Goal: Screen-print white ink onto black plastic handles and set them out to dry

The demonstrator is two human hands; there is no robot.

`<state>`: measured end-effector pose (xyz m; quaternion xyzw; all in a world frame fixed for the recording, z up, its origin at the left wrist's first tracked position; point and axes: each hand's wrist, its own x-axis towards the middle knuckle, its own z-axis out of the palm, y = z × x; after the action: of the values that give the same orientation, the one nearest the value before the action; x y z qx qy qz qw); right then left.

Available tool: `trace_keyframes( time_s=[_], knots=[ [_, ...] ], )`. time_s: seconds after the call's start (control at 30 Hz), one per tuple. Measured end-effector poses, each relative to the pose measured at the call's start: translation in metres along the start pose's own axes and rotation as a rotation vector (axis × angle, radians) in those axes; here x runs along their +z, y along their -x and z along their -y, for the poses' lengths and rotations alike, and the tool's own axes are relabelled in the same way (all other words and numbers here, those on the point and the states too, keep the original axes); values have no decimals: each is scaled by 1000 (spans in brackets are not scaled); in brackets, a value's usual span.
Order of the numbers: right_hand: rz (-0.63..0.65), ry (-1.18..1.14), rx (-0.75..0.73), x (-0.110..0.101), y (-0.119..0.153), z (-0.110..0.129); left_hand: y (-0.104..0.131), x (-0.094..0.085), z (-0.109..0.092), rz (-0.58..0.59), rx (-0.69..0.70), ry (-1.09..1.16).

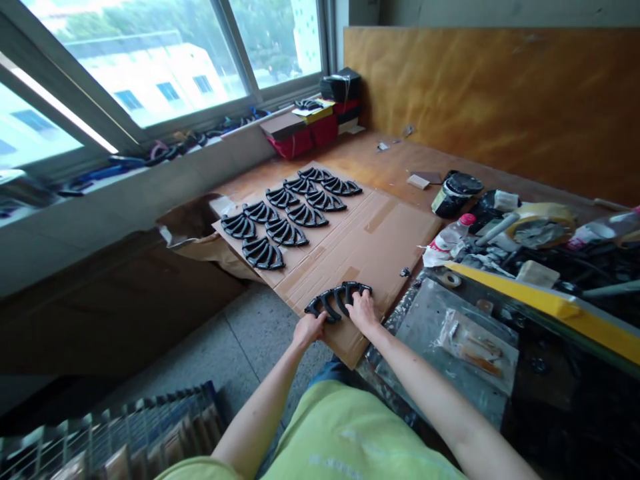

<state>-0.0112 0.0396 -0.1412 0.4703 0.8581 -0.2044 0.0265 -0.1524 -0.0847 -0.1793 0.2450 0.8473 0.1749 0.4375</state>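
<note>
A black, curved, fan-shaped ribbed part point(330, 303) is at the near end of a flat cardboard sheet point(385, 250). My left hand point(309, 328) grips its left end, fingers closed at the lower edge. Toward the right end, my right hand point(363, 312) is closed on the same part. Whether the part rests on the cardboard or is slightly raised, I cannot tell. Farther up the sheet, several similar black ribbed parts point(287, 232) lie in rows. A small dark piece point(405, 272) sits near the sheet's right edge.
To the right stand a plastic bottle with a red cap point(453, 237), a black-smeared tub point(457, 193) and a tape roll point(543, 225). A grey plate point(425, 333) bears a plastic bag point(475, 347). Red boxes point(300, 140) stand by the window; a metal rack point(115, 433) is low left.
</note>
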Motion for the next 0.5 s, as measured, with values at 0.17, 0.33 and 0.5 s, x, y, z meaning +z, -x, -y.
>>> trace_keyframes(
  time_s=[0.17, 0.33, 0.5],
  knots=[
    [4, -6, 38, -3, -3, -16, 2, 4, 2, -11, -7, 33],
    [50, 4, -49, 1, 0, -26, 4, 6, -6, -10, -15, 32],
    [79, -175, -57, 4, -2, -24, -9, -14, -28, -96, 2, -61]
  ],
)
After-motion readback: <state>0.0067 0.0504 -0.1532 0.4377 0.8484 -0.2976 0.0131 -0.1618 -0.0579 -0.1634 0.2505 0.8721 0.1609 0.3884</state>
